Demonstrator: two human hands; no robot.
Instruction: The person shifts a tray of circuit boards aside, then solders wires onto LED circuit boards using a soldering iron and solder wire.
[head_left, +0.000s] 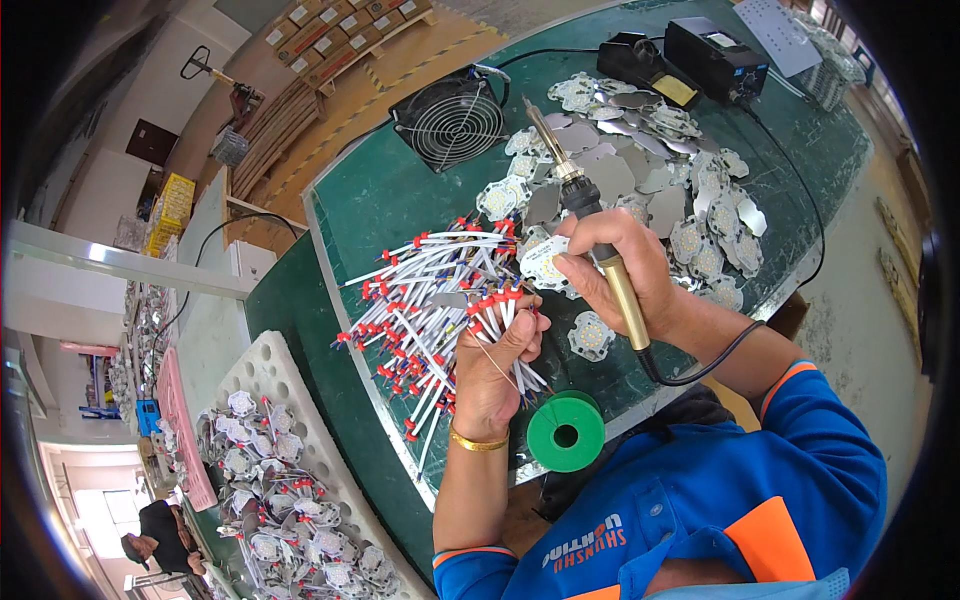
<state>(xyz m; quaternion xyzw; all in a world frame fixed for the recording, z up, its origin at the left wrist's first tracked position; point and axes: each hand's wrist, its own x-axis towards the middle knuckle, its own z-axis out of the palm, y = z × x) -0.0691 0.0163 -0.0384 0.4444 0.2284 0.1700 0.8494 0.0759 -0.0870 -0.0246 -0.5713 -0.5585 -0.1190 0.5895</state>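
Observation:
My left hand (488, 385) is closed around a few short white cables (508, 308) with red bands, and a thin solder wire (498, 366) runs by its fingers. My right hand (632, 268) grips a soldering iron (578, 190) with a brass-coloured handle, its tip pointing up and away. Between that hand's thumb and fingertips a white LED board (543, 263) is pinched, just beyond the cables. A heap of similar cables (410, 345) lies left of my left hand. One loose LED board (591, 336) rests below my right hand. A green solder spool (545, 440) stands at the near table edge.
Many LED boards (708, 240) are piled on the green table's (800, 150) far right. Behind stand a fan (455, 125), a black soldering station (715, 60) and an iron stand (640, 65). At left, a foam tray (300, 400) borders more wired boards (290, 520). A person (165, 535) is at lower left.

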